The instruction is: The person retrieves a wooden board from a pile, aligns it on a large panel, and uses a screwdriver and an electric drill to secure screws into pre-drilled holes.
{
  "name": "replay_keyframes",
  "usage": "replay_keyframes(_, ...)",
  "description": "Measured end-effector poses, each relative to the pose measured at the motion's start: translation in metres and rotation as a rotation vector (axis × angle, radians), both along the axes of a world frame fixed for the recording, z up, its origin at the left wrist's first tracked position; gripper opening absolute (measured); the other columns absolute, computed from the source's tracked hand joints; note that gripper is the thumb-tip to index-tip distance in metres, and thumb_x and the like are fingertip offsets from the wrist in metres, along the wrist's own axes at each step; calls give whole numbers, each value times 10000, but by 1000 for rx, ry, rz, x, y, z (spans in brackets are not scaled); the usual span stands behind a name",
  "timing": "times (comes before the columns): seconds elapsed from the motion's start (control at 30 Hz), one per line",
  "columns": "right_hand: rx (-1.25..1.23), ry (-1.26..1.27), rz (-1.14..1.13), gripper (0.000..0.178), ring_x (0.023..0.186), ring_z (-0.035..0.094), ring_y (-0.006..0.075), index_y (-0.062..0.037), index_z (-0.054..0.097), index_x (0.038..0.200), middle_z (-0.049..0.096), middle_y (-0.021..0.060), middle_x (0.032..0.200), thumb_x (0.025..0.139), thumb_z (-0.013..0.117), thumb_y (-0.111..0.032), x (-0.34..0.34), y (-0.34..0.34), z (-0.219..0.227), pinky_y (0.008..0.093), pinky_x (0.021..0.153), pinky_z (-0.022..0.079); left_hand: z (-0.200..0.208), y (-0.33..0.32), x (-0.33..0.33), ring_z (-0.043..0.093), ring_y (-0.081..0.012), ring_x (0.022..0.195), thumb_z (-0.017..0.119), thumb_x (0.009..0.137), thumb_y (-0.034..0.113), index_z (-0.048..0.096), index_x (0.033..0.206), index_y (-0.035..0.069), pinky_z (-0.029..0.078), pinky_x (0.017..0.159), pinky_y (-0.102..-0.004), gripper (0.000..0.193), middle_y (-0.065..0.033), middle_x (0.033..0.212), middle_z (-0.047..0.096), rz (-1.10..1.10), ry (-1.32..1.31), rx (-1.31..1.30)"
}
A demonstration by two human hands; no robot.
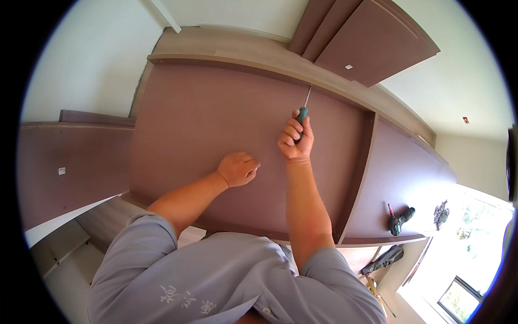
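My right hand (297,137) is wrapped round the dark green handle of a screwdriver (302,114). The metal shaft points away from me, and its tip meets the inner side of the far edge board (232,69) of a large brown cabinet carcass lying flat. My left hand (238,168) rests on the brown panel (199,124) inside that frame, fingers curled in. Whether the left fingers hold something small is hidden. A divider board (357,178) stands to the right of both hands.
In the right compartment lie a cordless drill (400,220) and a dark pile of small parts (441,215). Loose brown panels (372,43) lean at the far right. Another brown panel (75,162) lies at left. A black bag (383,259) sits near the window.
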State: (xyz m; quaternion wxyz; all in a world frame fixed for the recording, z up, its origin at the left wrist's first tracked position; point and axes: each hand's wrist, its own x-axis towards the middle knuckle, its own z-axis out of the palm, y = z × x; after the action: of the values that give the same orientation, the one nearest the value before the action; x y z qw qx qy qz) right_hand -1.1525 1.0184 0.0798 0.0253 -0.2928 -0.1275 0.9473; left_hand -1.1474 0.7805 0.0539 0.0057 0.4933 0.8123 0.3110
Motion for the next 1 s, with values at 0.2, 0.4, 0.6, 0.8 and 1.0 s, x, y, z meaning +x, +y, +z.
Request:
replay_keyframes(0.2,248,-230,208,153,575,489,119,-127,550,1025,533,4,772,985,678,-201,19,-25,43,258,445,333,0,0,3,647,-266,769,666,842,100,652,1020,132,550,658,-404,181,-57,885,647,147,-161,-2)
replay_keyframes(0.4,906,-312,643,209,586,568,112,-57,648,1035,594,24,736,931,729,-221,193,-46,69,261,491,408,-10,-5,25,556,-143,686,546,1021,131,635,1117,101,487,578,-331,134,-45,974,644,488,-966,383)
replay_keyframes(0.6,1419,-286,865,404,735,575,162,-9,672,1221,609,52,795,921,765,-263,316,-93,126,341,694,490,59,-60,109,452,-46,627,570,1092,310,652,1154,132,356,520,-205,206,-1,985,660,276,-1925,503)
replay_keyframes(0.8,1501,-280,771,435,840,654,300,-75,682,1246,678,146,858,904,764,-331,374,-131,176,412,784,518,114,-91,154,462,-37,606,645,1050,344,655,1048,133,336,496,-202,212,3,936,658,173,-1910,497)
replay_keyframes(1.0,1603,-267,832,444,853,673,318,-88,679,1263,694,146,877,886,774,-304,382,-154,194,427,784,525,138,-115,146,449,-43,561,705,1018,290,640,987,111,329,486,-207,193,-24,874,657,127,-1669,298)
